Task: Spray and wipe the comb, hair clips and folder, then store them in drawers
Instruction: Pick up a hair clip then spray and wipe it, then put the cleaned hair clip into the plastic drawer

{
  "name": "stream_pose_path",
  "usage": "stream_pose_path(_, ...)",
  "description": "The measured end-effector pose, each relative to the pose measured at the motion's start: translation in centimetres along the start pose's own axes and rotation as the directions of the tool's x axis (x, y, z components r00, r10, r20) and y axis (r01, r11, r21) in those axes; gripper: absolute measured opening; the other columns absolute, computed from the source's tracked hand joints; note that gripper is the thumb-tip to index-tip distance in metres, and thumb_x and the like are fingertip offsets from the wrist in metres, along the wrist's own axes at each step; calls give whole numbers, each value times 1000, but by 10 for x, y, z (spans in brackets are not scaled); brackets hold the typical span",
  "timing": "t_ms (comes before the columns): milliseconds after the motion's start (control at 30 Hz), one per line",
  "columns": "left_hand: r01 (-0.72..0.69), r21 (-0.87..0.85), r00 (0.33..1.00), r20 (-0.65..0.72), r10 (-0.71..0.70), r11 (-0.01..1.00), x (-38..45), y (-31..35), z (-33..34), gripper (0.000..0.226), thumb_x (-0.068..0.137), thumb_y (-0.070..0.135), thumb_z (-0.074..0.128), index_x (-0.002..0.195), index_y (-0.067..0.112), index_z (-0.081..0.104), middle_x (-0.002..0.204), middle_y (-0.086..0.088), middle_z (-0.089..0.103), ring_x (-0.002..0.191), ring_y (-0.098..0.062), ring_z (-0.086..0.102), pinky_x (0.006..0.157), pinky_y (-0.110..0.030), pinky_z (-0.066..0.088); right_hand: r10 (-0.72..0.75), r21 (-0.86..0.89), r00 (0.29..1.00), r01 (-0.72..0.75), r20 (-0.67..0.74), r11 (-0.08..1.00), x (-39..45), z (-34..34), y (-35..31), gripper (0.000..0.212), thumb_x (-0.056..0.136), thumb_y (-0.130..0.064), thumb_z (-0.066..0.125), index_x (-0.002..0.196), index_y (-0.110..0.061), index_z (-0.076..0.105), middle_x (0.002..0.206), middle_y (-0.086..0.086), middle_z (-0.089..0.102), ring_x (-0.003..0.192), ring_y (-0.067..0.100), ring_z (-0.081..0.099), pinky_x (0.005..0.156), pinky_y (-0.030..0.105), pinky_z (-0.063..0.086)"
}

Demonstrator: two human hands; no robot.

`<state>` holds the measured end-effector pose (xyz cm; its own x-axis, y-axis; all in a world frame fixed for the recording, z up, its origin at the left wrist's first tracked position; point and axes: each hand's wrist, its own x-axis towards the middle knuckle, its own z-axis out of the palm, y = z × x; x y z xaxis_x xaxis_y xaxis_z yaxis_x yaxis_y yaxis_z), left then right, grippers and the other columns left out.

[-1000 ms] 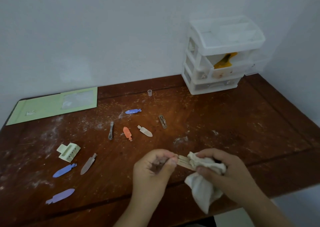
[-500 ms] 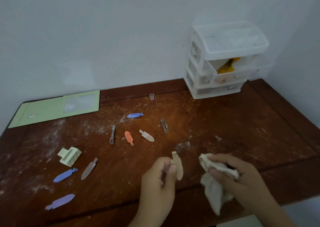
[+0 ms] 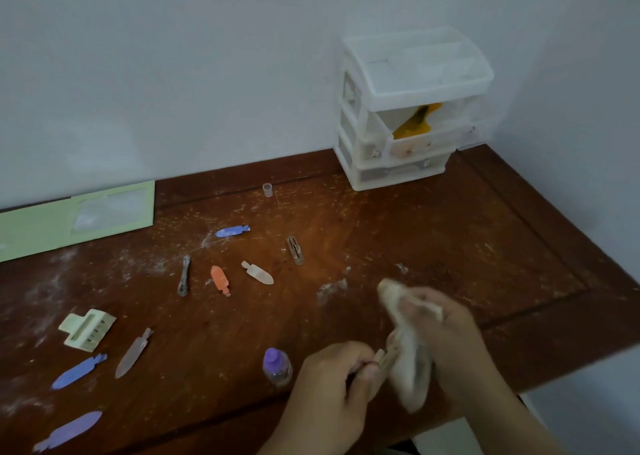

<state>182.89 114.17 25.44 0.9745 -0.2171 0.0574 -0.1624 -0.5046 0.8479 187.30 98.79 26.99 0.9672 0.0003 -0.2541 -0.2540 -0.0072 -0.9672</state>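
My left hand (image 3: 334, 382) pinches a beige hair clip (image 3: 385, 361) at the near edge of the table. My right hand (image 3: 446, 343) grips a white cloth (image 3: 412, 368) wrapped over the clip's far end; both are blurred. Several clips lie on the dusty table: blue (image 3: 232, 231), orange (image 3: 219, 279), pale (image 3: 258, 272), metal (image 3: 295, 250), grey (image 3: 184, 276), purple (image 3: 69, 430). A pale green claw clip (image 3: 86, 330) lies at the left. The green folder (image 3: 76, 219) rests at the back left. An orange comb (image 3: 415, 120) sits in the open drawer.
A white plastic drawer unit (image 3: 408, 83) stands in the back right corner against the wall. A small purple-capped spray bottle (image 3: 277, 366) stands just left of my left hand. A tiny clear cap (image 3: 267, 189) sits near the back edge. White dust streaks the wooden table (image 3: 450, 246).
My hands came apart half a second ago with the clip held upright, and now meet again with the cloth over the clip. The view shifted, and the spray bottle has come into sight.
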Motion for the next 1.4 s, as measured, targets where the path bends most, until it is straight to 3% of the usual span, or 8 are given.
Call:
stream_pose_path(67,92,-5,995,-29,-92,996,2,-2,8,22,82,33,47,61,38,50,79,44,50,79,11,49,63,-5,34,-21,-24,981,16,-195,1000,21,-21,6,15,87,-14,56,74,-17,63,68,4,61,62,17,57,57,28,44)
stream_pose_path(200,297,-80,948,-94,-304,952,19,-5,21,37,87,15,54,55,36,51,68,22,58,70,7,52,59,-9,36,-152,-655,982,188,112,732,48,-42,45,14,86,-22,60,94,-14,68,86,0,63,79,15,59,64,11,38)
stream_pose_path(367,380,-139,887,-225,-403,914,54,2,30,29,88,11,52,65,28,53,61,4,53,58,-5,51,55,-11,38,-85,-889,926,377,368,261,74,-47,83,65,67,-61,35,119,-27,56,118,2,54,114,29,49,84,47,41)
stream_pose_path(467,383,-193,849,-312,-426,904,81,9,31,23,89,11,50,72,24,58,70,2,61,62,-9,54,55,-10,40,27,-828,916,350,401,437,89,-62,64,106,48,-87,15,137,-32,30,137,-15,21,131,7,9,107,34,11)
stream_pose_path(567,344,-228,839,-360,-408,911,125,29,28,21,90,11,49,74,20,59,67,-1,61,62,-15,55,58,-19,43,-213,-656,915,396,343,642,114,-82,37,104,55,-90,17,131,-23,43,125,-19,27,122,1,16,107,28,16)
stream_pose_path(867,175,361,936,-349,-41,916,322,98,20,15,90,19,49,85,11,61,89,-8,66,87,-24,58,71,-28,38,-824,-750,566,552,15,365,257,-119,-52,44,84,-44,44,105,-7,54,108,20,60,111,30,44,98,35,31)
stream_pose_path(1200,212,434,977,-96,-189,876,369,85,37,23,88,19,51,85,1,66,59,5,47,60,-14,45,51,-20,31,-820,-798,572,490,-9,350,275,-125,-54,42,74,-43,49,84,-6,69,89,9,67,97,25,56,88,38,41)
stream_pose_path(1400,111,526,992,-111,-62,843,337,89,14,31,90,21,48,116,8,58,120,-11,61,110,-25,54,89,-30,39,-804,-803,594,490,23,340,267,-125,-58,44,77,-37,46,90,-1,67,99,20,66,102,40,58,91,48,41)
